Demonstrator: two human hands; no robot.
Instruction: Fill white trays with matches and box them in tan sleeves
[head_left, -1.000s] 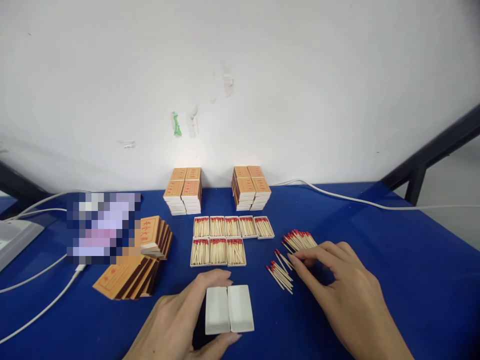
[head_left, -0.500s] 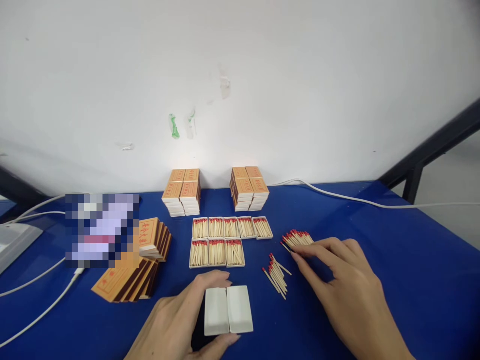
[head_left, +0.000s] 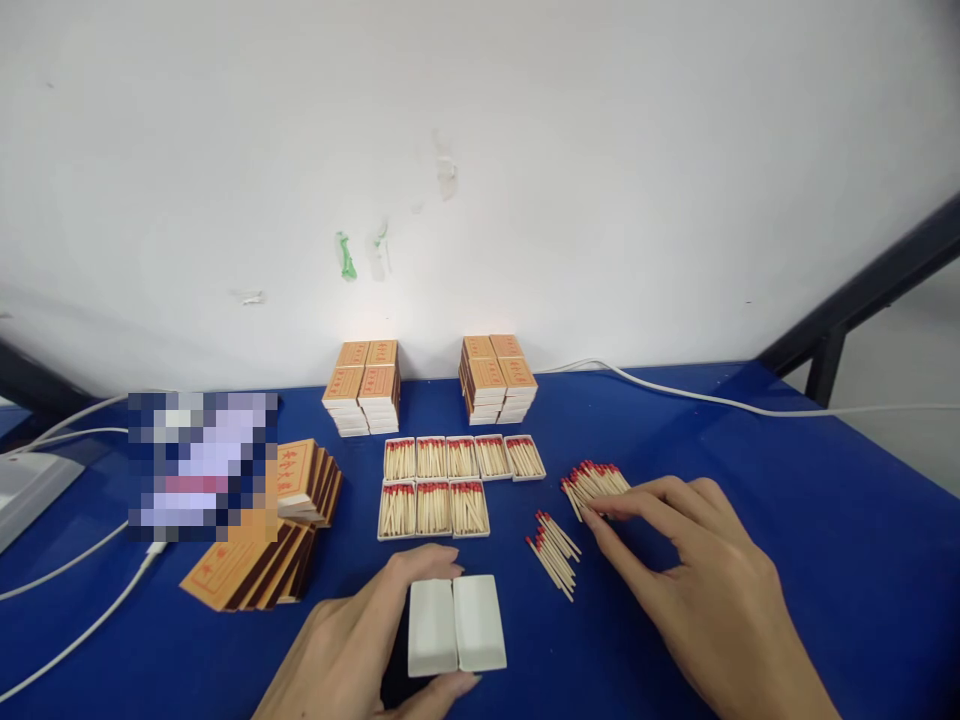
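While the left hand clasps two white matchbox trays and the right hand reaches into loose matches, the step in hand appears to be gathering sticks into a bunch. The next move seems to call for a light, even pinch, since thin sticks readily roll and splay, and for steady trays.

At the far left, a pale plastic case with rounded edges sits near smooth white cables and a blurred-out device. Just right of it, orange matchbox sleeves lean in a fan, flat card printed in red, with dark strips along their sides; whether they hold trays cannot be told. Next comes the left hand, thumb and fingers closed on the ends of the trays, which stand side by side, smooth and bare inside.

Beyond, a squared stack of matchboxes stands near the pale, scuffed wall. Eight filled trays lie in two rows, red heads towards the wall; a second matchbox stack rises behind them. Further right, a small bunch of matches rests slantwise on the blue worktop, apart from a larger match pile. The right thumb and forefinger nearly meet at that pile's near edge; whether they grip a stick cannot be told.
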